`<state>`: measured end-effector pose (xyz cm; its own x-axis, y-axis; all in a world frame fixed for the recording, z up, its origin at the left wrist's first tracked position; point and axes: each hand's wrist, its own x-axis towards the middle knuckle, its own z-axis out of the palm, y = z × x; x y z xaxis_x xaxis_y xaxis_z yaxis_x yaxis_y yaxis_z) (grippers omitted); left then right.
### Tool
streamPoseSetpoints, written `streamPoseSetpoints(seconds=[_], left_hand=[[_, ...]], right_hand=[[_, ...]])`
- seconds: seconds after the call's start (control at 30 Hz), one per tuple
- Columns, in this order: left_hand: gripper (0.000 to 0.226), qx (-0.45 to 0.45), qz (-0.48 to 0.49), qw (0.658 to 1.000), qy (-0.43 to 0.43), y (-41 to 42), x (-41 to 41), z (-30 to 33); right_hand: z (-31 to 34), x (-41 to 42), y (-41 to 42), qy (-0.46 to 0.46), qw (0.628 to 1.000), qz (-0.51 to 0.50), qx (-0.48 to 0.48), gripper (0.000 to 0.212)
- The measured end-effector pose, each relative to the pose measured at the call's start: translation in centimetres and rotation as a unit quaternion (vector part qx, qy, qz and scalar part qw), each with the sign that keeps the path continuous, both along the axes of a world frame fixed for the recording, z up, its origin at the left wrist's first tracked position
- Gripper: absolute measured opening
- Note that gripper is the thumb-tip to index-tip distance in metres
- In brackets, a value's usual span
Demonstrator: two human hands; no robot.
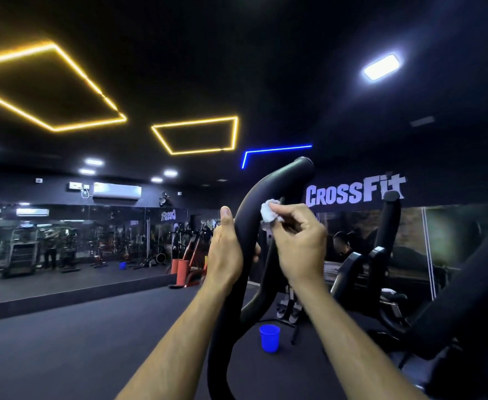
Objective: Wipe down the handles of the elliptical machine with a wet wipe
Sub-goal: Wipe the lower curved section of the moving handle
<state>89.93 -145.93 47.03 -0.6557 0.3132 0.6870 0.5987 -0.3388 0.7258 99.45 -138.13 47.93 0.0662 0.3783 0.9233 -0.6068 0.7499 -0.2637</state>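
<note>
1. Black curved handle point(244, 226) of the elliptical rises at centre, near the camera.
2. Left hand point(225, 249) wraps round it, thumb up along its left side.
3. Right hand point(297, 241) pinches a crumpled white wet wipe point(268, 213) against the handle's right side.
4. Blue cup point(269, 338) stands on the floor beyond.
</note>
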Motion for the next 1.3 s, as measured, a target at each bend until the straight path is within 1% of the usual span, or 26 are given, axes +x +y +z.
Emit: streamPoseSetpoints(seconds=[0.07,0.13,0.2,0.3,0.37,0.47,0.53,0.67,0.73,0.77,0.8,0.83,0.9,0.93,0.97,1.0,1.07,1.1,1.13,1.17,1.2,1.27,1.3], left_hand=[[0.095,0.004,0.006,1.000,0.005,-0.1,0.1,0.0],[0.096,0.008,-0.003,1.000,0.012,-0.1,0.2,0.0],[0.097,0.005,0.008,1.000,0.017,-0.2,0.3,0.0],[0.094,0.011,0.006,1.000,0.016,-0.2,0.5,0.2],[0.092,0.023,-0.014,1.000,0.012,-0.3,0.8,0.2],[0.090,0.032,-0.001,0.999,0.017,-0.5,1.4,0.4],[0.089,0.031,0.016,0.999,0.017,-0.5,1.2,0.5],[0.089,0.026,0.038,0.999,0.019,-0.2,0.4,0.4],[0.090,0.027,0.015,0.999,0.021,-0.2,0.6,0.3],[0.091,0.027,0.004,0.999,0.017,-0.2,0.8,0.4],[0.091,0.029,0.001,1.000,0.011,-0.3,1.1,0.4],[0.092,0.029,0.003,1.000,0.008,-0.3,1.1,0.4],[0.093,0.023,-0.001,1.000,0.002,-0.3,0.9,0.3],[0.093,0.023,-0.001,1.000,-0.001,-0.2,0.7,0.2],[0.093,0.023,0.007,1.000,0.002,0.0,0.4,0.2],[0.095,0.024,0.021,0.999,0.006,0.1,0.2,0.2],[0.105,0.032,0.043,0.998,0.015,0.2,-0.1,0.3],[0.110,0.033,0.044,0.998,0.015,0.2,-0.2,0.4],[0.110,0.031,0.035,0.999,0.012,0.1,-0.2,0.3],[0.105,0.030,0.018,0.999,0.009,0.1,-0.3,0.3],[0.099,0.028,0.002,1.000,0.006,0.1,-0.2,0.1],[0.092,0.031,-0.020,0.999,0.007,-0.1,0.3,0.1],[0.091,0.034,-0.026,0.999,0.009,-0.1,0.3,0.1]], right_hand=[[1.9,1.3,1.7,0.039,0.995,-0.084,0.029,0.025],[4.9,1.9,3.3,0.074,0.979,-0.181,0.059,0.026],[6.9,1.4,3.5,0.049,0.963,-0.245,0.105,0.031],[6.1,-0.5,2.4,-0.011,0.952,-0.245,0.183,0.033],[4.5,-1.4,1.7,-0.018,0.950,-0.238,0.201,0.034],[3.1,-1.6,1.2,-0.029,0.938,-0.247,0.242,0.037],[2.2,-1.3,1.4,-0.052,0.910,-0.281,0.300,0.042],[0.8,0.0,3.1,-0.093,0.819,-0.338,0.455,0.056],[1.6,1.0,4.0,-0.097,0.784,-0.343,0.509,0.052],[2.4,1.5,4.4,-0.094,0.774,-0.345,0.523,0.049],[3.4,1.9,4.8,-0.089,0.774,-0.346,0.523,0.047],[4.3,2.1,5.0,-0.084,0.786,-0.345,0.507,0.048],[5.5,1.8,4.5,-0.082,0.825,-0.338,0.445,0.048],[5.5,1.3,3.7,-0.080,0.837,-0.335,0.425,0.047],[5.0,0.6,2.8,-0.079,0.838,-0.333,0.425,0.045],[4.2,0.0,2.0,-0.082,0.829,-0.329,0.444,0.043],[2.9,-0.3,1.2,-0.080,0.797,-0.325,0.502,0.045],[2.9,0.0,1.3,-0.074,0.785,-0.326,0.521,0.042],[3.2,0.6,1.5,-0.067,0.780,-0.331,0.527,0.036],[3.9,1.2,1.7,-0.056,0.780,-0.337,0.523,0.028],[4.7,1.9,2.0,-0.045,0.788,-0.339,0.511,0.021],[6.8,3.6,2.6,-0.009,0.818,-0.346,0.458,0.010],[7.8,4.2,2.9,0.013,0.831,-0.362,0.422,0.008]])
